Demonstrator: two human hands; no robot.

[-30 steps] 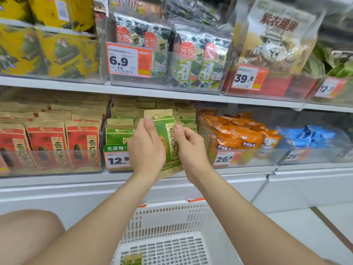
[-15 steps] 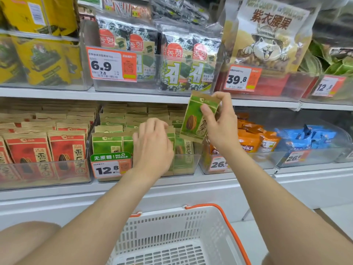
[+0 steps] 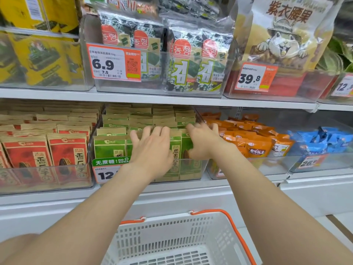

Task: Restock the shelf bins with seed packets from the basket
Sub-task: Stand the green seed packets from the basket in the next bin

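Observation:
Green seed packets [image 3: 109, 148] stand in rows inside a clear shelf bin [image 3: 202, 167] on the lower shelf. My left hand [image 3: 150, 148] lies over the front row with its fingers spread on the packet tops. My right hand [image 3: 202, 140] rests on the packets at the bin's right side, fingers apart; whether it pinches a packet is hidden. The white basket [image 3: 172, 236] with orange handles sits below my arms, and no packets show in its visible part.
Red seed packets [image 3: 66, 155] fill the bin to the left. Orange packets [image 3: 254, 144] and blue packets [image 3: 324, 140] fill the bins to the right. Seaweed packs [image 3: 193, 60] and a cashew bag [image 3: 282, 35] stand on the upper shelf. A price tag [image 3: 107, 169] hangs on the green bin.
My right hand has brought a green packet down from above into the bin's right side. Both hands now press on the front rows. The view has moved closer.

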